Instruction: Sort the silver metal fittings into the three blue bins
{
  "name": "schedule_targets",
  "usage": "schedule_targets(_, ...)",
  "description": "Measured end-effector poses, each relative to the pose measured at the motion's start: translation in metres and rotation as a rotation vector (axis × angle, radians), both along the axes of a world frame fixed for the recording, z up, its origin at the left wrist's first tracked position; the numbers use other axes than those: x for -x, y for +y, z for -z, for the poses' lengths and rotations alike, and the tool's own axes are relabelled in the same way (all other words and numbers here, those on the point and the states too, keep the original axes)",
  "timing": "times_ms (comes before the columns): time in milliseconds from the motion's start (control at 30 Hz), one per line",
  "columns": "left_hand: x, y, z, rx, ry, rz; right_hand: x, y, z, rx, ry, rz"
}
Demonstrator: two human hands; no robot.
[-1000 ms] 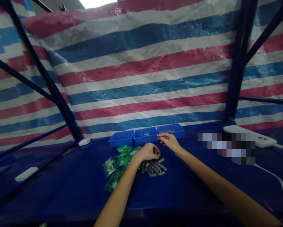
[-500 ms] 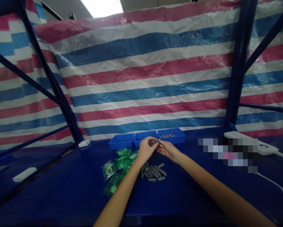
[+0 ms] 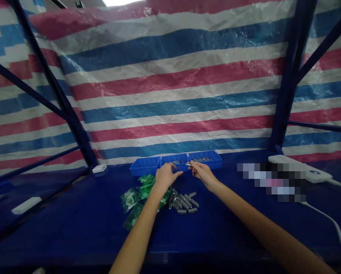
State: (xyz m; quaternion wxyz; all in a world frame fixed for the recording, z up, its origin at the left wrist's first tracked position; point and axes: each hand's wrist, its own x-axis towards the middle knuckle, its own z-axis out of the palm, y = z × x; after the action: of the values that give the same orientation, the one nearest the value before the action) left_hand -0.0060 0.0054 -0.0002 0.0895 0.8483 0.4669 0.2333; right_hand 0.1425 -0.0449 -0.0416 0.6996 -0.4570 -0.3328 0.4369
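Note:
My right hand [image 3: 205, 176] pinches a small silvery metal piece [image 3: 188, 164] between thumb and fingertips, in front of the blue bins. Its exact kind is too small to make out. To its left, my left hand [image 3: 164, 178] is empty, with thumb and fingers apart, near the front of the middle bin [image 3: 174, 158]. Several grey metal cylinders [image 3: 184, 202] lie in a loose heap below the hands. Beside them, partly covered by my left forearm, are green plastic packets [image 3: 146, 186] and a clear bag of pale parts [image 3: 129, 199].
A left bin [image 3: 144, 166] and a right bin [image 3: 206, 156] with small metal parts flank the middle one. On the blue table, a white device [image 3: 300, 167] with a cable lies right. White boxes [image 3: 99, 168] are at left. Blue posts and striped sheeting stand behind.
My hands have come apart. The left one has opened and shifted left, while the right one keeps the small metal piece. The camera view has tilted slightly downward.

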Motion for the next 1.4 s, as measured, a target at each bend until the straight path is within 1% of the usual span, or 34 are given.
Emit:
schedule_targets(67, 0.003, -0.003, 0.000, 0.031, 0.205, -0.098, -0.003, 0.001, 0.002, 0.020, -0.037, 0.062)
schedule_targets(100, 0.003, -0.005, 0.000, 0.046, 0.278, -0.121, -0.003, 0.000, 0.002, 0.024, -0.051, 0.079)
schedule_targets(167, 0.002, -0.009, 0.000, 0.049, 0.370, -0.128, -0.003, -0.001, 0.000, 0.026, -0.086, 0.094)
schedule_targets(300, 0.001, -0.014, -0.002, 0.035, 0.418, -0.105, -0.004, -0.004, -0.003, 0.049, -0.212, 0.116)
schedule_targets(433, 0.003, -0.015, -0.007, 0.062, 0.436, -0.120, -0.010, -0.002, 0.000, 0.064, -0.324, 0.141)
schedule_targets(567, 0.004, -0.015, -0.009, 0.051, 0.470, -0.183, -0.014, 0.001, 0.005, 0.081, -0.377, 0.138)
schedule_targets(700, 0.004, -0.015, -0.011, 0.016, 0.552, -0.287, -0.013, 0.002, 0.006, 0.090, -0.371, 0.095)
schedule_targets(767, 0.005, -0.015, -0.012, 0.022, 0.578, -0.316, -0.011, 0.001, 0.006, 0.119, -0.358, 0.080)
schedule_targets(833, 0.005, -0.015, -0.012, 0.035, 0.599, -0.305, -0.010, 0.001, 0.005, 0.143, -0.353, 0.069)
schedule_targets(1033, 0.004, -0.015, -0.009, 0.089, 0.581, -0.181, -0.010, 0.001, 0.005, 0.153, -0.399, 0.068)
schedule_targets(1167, 0.001, -0.015, -0.007, 0.082, 0.572, -0.179, -0.013, 0.000, 0.001, 0.171, -0.433, 0.071)
schedule_targets(1233, -0.001, -0.017, -0.006, 0.071, 0.570, -0.183, -0.013, -0.002, -0.005, 0.140, -0.359, 0.028)
schedule_targets(1333, -0.002, -0.021, -0.006, 0.048, 0.566, -0.181, -0.011, -0.005, -0.013, 0.008, -0.201, -0.115)
schedule_targets(1400, -0.003, -0.024, -0.006, 0.021, 0.565, -0.177, -0.010, -0.006, -0.014, -0.034, -0.184, -0.171)
